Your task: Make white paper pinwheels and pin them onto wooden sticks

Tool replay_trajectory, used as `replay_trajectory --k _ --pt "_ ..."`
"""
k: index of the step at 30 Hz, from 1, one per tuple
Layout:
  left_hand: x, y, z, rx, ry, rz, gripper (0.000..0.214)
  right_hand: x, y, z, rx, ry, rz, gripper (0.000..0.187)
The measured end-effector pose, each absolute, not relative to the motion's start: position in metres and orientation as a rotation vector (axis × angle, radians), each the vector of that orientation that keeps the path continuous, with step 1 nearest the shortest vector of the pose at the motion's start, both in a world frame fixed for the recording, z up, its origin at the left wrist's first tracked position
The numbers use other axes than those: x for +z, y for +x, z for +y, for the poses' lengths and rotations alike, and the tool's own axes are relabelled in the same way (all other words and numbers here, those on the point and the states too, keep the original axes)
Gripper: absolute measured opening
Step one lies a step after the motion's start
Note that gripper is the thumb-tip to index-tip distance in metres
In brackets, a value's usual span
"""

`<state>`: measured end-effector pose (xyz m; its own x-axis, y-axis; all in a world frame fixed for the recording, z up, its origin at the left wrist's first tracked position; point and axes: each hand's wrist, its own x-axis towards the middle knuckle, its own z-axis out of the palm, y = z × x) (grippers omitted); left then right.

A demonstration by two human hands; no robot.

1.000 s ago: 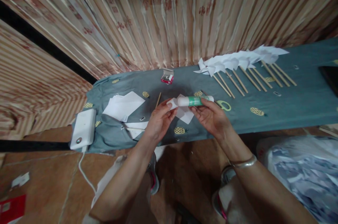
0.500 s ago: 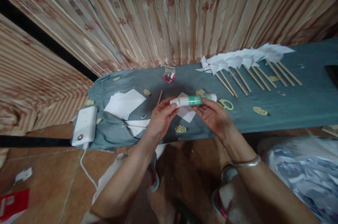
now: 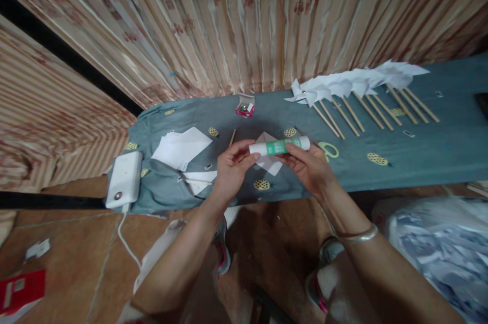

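Both my hands hold a white and green glue stick [image 3: 279, 146] level above the grey-blue cloth [image 3: 419, 151]. My left hand [image 3: 233, 169] pinches its white cap end, and my right hand [image 3: 309, 169] grips the green-labelled body. Under the stick lies a small white paper square [image 3: 269, 164]. A single wooden stick [image 3: 232, 138] lies just left of it. Green-handled scissors [image 3: 328, 150] rest on the cloth by my right hand.
A row of white paper pinwheels on wooden sticks [image 3: 351, 90] lies at the back right. A stack of white paper [image 3: 181, 148], a white power bank [image 3: 124, 179] and a small red box of pins [image 3: 244, 108] sit to the left. A curtain hangs behind.
The cap end, apart from the body a second ago, now sits flush on the glue stick. Both hands stay in place.
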<state>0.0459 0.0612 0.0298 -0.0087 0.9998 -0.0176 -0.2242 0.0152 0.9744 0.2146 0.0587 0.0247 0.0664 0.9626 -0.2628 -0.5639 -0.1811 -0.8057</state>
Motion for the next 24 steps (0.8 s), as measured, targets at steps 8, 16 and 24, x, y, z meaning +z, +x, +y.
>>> replay_trajectory --k 8,16,24 --pt "0.028 0.038 0.057 1.198 1.116 1.111 0.036 0.022 0.214 0.054 1.516 -1.046 -0.567 0.035" --pt "0.030 0.036 0.051 1.155 1.202 1.177 0.035 0.025 0.206 0.047 1.550 -1.071 -0.735 0.038" --pt "0.031 -0.019 0.078 1.388 1.230 1.708 0.036 0.007 0.228 0.046 1.131 -1.260 -1.140 0.036"
